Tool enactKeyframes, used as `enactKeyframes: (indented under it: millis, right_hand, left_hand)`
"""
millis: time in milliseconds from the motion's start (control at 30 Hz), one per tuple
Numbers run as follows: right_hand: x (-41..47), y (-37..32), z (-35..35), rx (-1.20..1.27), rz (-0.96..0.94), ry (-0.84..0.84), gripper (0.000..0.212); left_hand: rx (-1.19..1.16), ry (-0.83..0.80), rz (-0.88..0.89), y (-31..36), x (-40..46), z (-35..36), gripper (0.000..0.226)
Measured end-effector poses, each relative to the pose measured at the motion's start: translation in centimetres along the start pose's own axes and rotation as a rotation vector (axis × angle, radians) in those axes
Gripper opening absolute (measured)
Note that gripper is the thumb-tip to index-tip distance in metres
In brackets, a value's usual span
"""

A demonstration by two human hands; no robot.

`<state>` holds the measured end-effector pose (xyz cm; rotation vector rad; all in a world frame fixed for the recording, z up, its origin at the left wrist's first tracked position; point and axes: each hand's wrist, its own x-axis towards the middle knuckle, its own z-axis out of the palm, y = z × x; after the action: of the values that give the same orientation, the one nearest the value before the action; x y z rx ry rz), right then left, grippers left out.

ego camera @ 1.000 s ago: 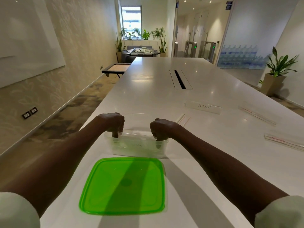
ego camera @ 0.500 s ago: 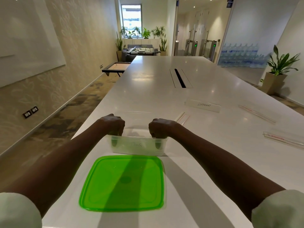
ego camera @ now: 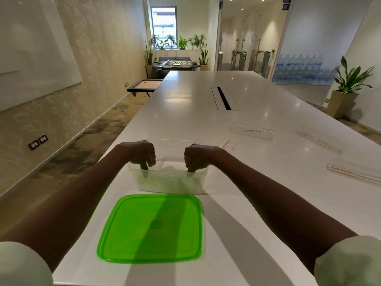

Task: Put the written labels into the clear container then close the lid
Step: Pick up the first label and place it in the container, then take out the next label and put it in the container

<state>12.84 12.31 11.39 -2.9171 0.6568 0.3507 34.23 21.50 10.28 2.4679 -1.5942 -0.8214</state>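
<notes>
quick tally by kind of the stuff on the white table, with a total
clear container: 1
green lid: 1
label reading ELEPHANT: 1
other clear label strips: 3
total: 6

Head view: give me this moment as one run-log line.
left hand: grips clear container rim | right hand: grips rim | green lid: off, on table | ELEPHANT label: on table, outside

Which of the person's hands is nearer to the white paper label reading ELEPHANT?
Right. The right hand grips the clear plastic container's rim, nearer the label; the left hand grips the rim's opposite side.
</notes>
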Motion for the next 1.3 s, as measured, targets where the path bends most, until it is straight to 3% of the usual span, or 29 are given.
enactKeyframes:
  millis: [100,200,367,533,867,1100,1300]
  right_hand:
    - [-1.1,0.2,-1.5,0.091,-0.042,0.095,0.032]
    - [-2.4,0.9,-3.3,0.196,-0.052,0.276,0.030]
    - [-4.8,3.3,-5.4,0.171,-0.046,0.479,0.024]
    - [-6.3,7.0,-5.4,0.213,0.046,0.583,0.018]
    - [-7.8,15.5,-2.0,0.184,0.184,0.547,0.016]
    - [-8.3,19.0,-0.4,0.184,0.174,0.489,0.019]
    - [-8.2,21.2,1.0,0.224,0.162,0.471,0.018]
  left_hand:
    - [0.077,0.036,0.087,1.7,-1.9,-1.9,0.043]
    - [0.007,0.176,0.161,3.9,-3.2,-3.3,0.035]
    - [-0.002,0.417,0.355,7.8,-2.2,-3.4,0.019]
    - [-0.017,0.548,0.344,11.4,-0.3,-2.2,0.006]
    - [-0.063,0.553,0.205,20.0,3.7,1.5,0.020]
    - [0.101,0.470,0.103,24.1,6.5,5.5,0.025]
    - [0.228,0.548,0.002,24.6,7.3,9.0,0.017]
